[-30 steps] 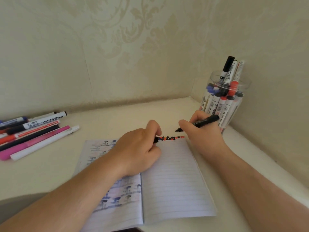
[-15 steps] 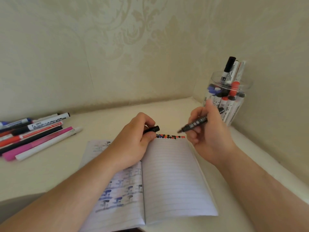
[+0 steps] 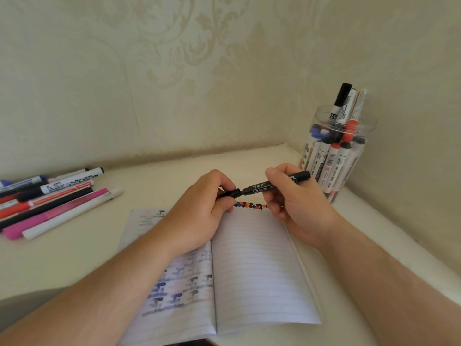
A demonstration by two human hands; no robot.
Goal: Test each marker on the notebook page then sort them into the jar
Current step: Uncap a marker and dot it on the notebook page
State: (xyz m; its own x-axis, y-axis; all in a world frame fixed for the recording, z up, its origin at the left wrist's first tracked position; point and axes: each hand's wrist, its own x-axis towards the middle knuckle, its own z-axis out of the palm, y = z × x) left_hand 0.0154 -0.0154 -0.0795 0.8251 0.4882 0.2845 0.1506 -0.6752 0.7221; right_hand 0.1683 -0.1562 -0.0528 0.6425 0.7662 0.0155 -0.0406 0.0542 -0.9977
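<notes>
Cream damask wallpaper closes in a corner, and a pale desk [image 3: 154, 176] runs beneath us. Working from the left, we see the untested markers [image 3: 50, 198] heaped at about nine o'clock, well apart from the hands. Next lies the open notebook [image 3: 257, 270], with a row of black and red test dots [image 3: 250, 205] along the top of its right page. Above those dots our left hand [image 3: 199, 213] pinches the black cap [image 3: 230, 193], meeting the tip of the black marker [image 3: 274, 184] that our right hand [image 3: 296, 203] grips by the barrel. Its long axis runs nearly level, from nine o'clock towards three. We judge capping comes next, then the drop: the jar [image 3: 336, 151] stands at two o'clock, just beyond the right hand, which is the nearer one.
</notes>
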